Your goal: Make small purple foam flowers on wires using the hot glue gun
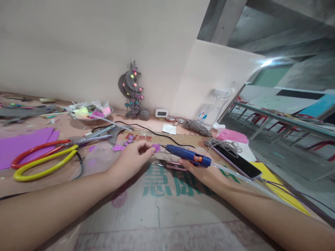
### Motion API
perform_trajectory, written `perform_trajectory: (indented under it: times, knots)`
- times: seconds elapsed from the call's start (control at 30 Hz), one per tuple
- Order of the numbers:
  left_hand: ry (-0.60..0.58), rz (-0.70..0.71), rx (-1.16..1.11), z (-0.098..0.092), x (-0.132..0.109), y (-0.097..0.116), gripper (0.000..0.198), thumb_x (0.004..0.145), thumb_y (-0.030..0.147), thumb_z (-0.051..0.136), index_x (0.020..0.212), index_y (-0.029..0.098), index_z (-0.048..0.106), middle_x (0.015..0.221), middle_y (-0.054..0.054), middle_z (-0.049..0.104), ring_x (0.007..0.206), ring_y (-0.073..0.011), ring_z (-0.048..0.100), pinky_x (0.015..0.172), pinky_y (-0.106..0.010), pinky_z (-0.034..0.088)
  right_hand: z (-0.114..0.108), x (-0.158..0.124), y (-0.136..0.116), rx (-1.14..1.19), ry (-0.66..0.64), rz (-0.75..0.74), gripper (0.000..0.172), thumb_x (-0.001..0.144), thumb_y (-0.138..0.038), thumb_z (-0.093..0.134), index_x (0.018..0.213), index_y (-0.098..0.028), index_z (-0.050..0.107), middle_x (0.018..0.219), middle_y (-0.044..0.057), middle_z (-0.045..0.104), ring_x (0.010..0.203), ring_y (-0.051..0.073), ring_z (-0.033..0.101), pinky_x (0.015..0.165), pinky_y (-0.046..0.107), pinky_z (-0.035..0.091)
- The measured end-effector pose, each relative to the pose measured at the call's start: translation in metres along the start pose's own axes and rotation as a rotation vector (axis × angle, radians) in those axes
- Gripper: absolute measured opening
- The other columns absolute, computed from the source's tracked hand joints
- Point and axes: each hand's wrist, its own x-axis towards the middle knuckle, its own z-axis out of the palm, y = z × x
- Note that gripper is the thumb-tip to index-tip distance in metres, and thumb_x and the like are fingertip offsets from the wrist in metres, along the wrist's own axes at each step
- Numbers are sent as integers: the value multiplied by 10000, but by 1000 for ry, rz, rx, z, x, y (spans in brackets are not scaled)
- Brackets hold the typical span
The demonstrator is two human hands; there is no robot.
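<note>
Pinched in my left hand [138,157] is a small purple flower cutout [157,147]. My right hand [199,170] is closed around a blue hot glue gun [183,154], with a clear glue stick [235,177] trailing from its back end. The gun's nozzle points left and is right beside the flower; whether they touch is too small to tell. Below the gun lies a small pair of pink-handled snips [171,165]. Several more purple flower cutouts [119,148] lie on the cardboard just beyond my left hand.
Large scissors [49,155] with red and yellow handles and purple sheets [28,144] lie left. Behind stand a bowl of colourful bits [90,113], a grey moon ornament [132,87], a small clock [161,113] and a plastic jar [213,108]. A phone [238,162] and twine [196,127] lie right.
</note>
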Motion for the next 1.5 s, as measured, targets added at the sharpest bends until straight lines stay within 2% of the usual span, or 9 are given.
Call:
perform_trajectory:
  times: [0.2, 0.43, 0.6, 0.9, 1.07, 1.23, 1.5]
  knots:
    - [12, -4, -3, 1, 0, -2, 200, 797, 345, 515, 728, 175, 595, 704, 21, 619, 622, -134, 531, 566, -229, 348, 0, 1, 0, -1, -6, -8, 232, 760, -410, 589, 883, -220, 643, 799, 28, 674, 718, 207, 628, 632, 313, 494]
    - [23, -8, -28, 1, 1, -3, 197, 793, 342, 524, 733, 169, 599, 697, 18, 615, 658, -139, 545, 601, -230, 367, -1, 0, -4, 7, -21, -25, 216, 766, -408, 578, 819, -208, 641, 769, 25, 667, 706, 199, 618, 626, 309, 489]
    - [23, -18, -20, 1, 2, -4, 207, 790, 356, 520, 739, 174, 606, 711, 10, 625, 652, -146, 544, 583, -236, 359, -1, 1, -4, 27, -45, -52, 189, 774, -396, 565, 851, -237, 634, 811, 20, 667, 755, 210, 623, 657, 325, 494]
    - [24, -16, -22, 1, 3, -6, 197, 785, 350, 517, 728, 176, 590, 708, 13, 621, 672, -150, 549, 614, -239, 372, -1, -2, -6, 2, 6, -43, 170, 750, -383, 591, 699, -222, 573, 669, -3, 597, 618, 170, 570, 563, 289, 444]
    - [16, -25, -20, 1, 2, -3, 221, 792, 367, 506, 731, 173, 592, 701, 12, 608, 663, -151, 546, 611, -239, 371, -1, -2, -7, 4, 9, -46, 155, 753, -385, 589, 749, -230, 592, 699, 3, 611, 664, 185, 581, 577, 297, 457]
    - [3, -20, -28, 0, 2, -1, 241, 792, 379, 504, 768, 167, 618, 711, 1, 607, 687, -162, 549, 625, -245, 374, -2, -2, -12, -2, -8, 8, 151, 736, -370, 593, 713, -221, 588, 688, 17, 624, 649, 189, 581, 552, 294, 465]
    - [-10, -21, -9, 0, 1, 0, 249, 798, 374, 506, 780, 158, 628, 706, -3, 605, 693, -165, 549, 625, -247, 379, 0, -2, -4, -5, -28, -36, 191, 758, -395, 587, 746, -205, 598, 675, 5, 615, 620, 166, 571, 556, 278, 450]
